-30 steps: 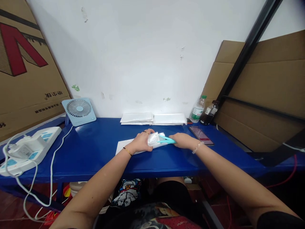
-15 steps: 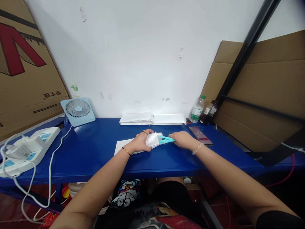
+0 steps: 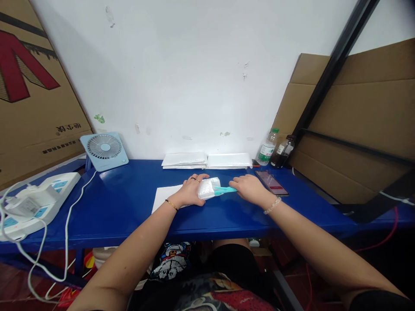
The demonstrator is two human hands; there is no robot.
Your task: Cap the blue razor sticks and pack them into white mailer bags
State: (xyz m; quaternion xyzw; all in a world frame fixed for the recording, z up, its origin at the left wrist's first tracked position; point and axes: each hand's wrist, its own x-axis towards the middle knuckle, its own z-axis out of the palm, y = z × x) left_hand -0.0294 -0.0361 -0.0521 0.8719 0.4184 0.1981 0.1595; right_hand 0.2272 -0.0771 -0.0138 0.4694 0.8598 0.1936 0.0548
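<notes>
A small clear plastic bag [image 3: 208, 188] lies on the blue table [image 3: 129, 207], with a teal plastic piece [image 3: 226, 189] sticking out of its right end. My left hand [image 3: 189, 194] grips the bag's left side, fingers curled round it. My right hand [image 3: 248, 188] pinches the teal piece at its right end. Under my left hand lies a white sheet of paper [image 3: 162, 196].
Two stacks of white packets [image 3: 207, 160] lie against the wall. A phone [image 3: 271, 182] and two bottles [image 3: 275, 151] stand at the right. A small blue fan [image 3: 104, 149] and a white power strip [image 3: 30, 202] with cables are on the left. Cardboard boxes flank both sides.
Both hands stay on the bag and the teal piece. The teal piece sits slightly deeper in the bag. The view has shifted a little.
</notes>
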